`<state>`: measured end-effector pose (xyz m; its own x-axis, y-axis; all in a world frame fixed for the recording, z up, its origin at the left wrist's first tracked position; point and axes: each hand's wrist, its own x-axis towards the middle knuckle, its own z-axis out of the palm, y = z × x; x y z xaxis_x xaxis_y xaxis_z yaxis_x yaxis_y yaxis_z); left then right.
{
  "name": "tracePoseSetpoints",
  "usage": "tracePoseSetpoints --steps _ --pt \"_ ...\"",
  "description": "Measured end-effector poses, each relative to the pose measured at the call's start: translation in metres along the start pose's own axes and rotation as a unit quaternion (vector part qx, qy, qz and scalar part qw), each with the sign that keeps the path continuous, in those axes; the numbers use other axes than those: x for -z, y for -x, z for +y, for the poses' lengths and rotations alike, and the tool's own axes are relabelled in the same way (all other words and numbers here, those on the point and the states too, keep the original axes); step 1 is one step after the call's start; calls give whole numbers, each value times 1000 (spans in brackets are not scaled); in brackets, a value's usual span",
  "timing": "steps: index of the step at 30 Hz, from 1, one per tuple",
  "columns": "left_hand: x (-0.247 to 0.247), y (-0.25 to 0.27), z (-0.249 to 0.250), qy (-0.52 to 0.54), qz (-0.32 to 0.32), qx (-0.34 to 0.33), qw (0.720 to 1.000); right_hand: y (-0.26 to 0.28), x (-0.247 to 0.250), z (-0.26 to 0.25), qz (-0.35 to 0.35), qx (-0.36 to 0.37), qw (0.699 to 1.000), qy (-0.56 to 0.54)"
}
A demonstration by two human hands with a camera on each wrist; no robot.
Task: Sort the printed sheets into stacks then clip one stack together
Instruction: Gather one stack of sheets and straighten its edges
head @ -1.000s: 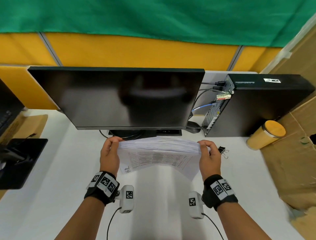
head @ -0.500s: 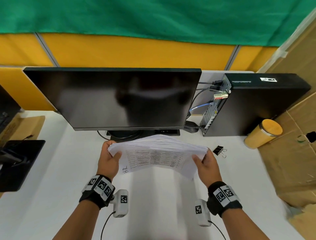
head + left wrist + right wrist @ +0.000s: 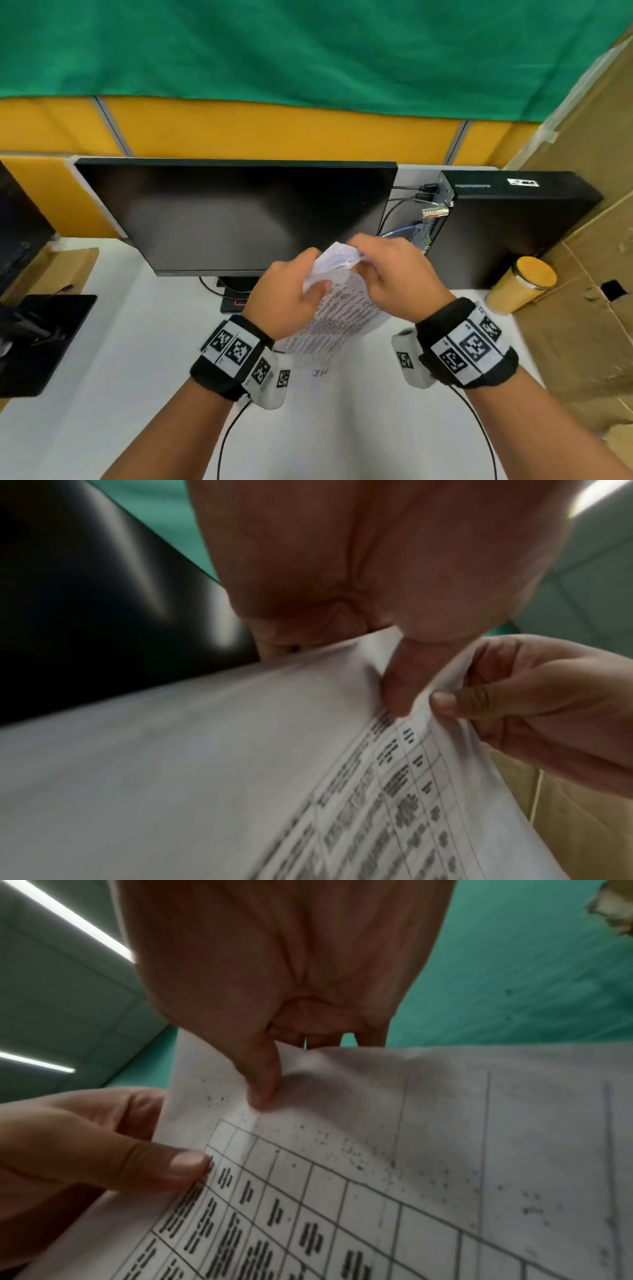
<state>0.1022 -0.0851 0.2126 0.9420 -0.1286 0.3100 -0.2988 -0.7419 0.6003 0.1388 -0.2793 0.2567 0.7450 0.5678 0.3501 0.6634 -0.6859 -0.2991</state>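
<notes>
The printed sheets (image 3: 337, 308) hang as one bundle in the air above the middle of the desk (image 3: 102, 394), in front of the monitor (image 3: 236, 212), their top end gathered between both hands. The left hand (image 3: 291, 294) pinches the upper edge, thumb pressed on the tabled face; the right hand (image 3: 397, 277) pinches the same end just beside it, thumb on the paper and fingers curled behind. How many sheets the bundle holds cannot be counted; several layers show at the edge.

Judging by this, the sorting step is only starting: no stack lies on the desk yet. The next move likely calls for peeling the top sheet free, reading its heading and laying it flat.

Further out stand one computer case (image 3: 513, 222) at the back right corner and one yellow-lidded cup (image 3: 520, 284) beside it. No clip is visible.
</notes>
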Motion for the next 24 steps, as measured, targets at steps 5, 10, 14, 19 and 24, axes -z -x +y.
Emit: tracePoseSetpoints --steps 5,10,14,19,24 --pt "3 5 -1 178 74 79 978 15 6 16 151 -87 983 59" --pt "3 14 -12 306 86 132 939 53 -20 33 193 -276 858 -388" --pt "-3 18 -14 319 98 151 930 61 -55 38 157 -320 769 -531" --pt "-8 28 -14 336 135 138 922 60 -59 26 195 -291 788 -506" --pt "-31 47 -33 330 146 191 913 77 -86 21 139 -300 816 -474"
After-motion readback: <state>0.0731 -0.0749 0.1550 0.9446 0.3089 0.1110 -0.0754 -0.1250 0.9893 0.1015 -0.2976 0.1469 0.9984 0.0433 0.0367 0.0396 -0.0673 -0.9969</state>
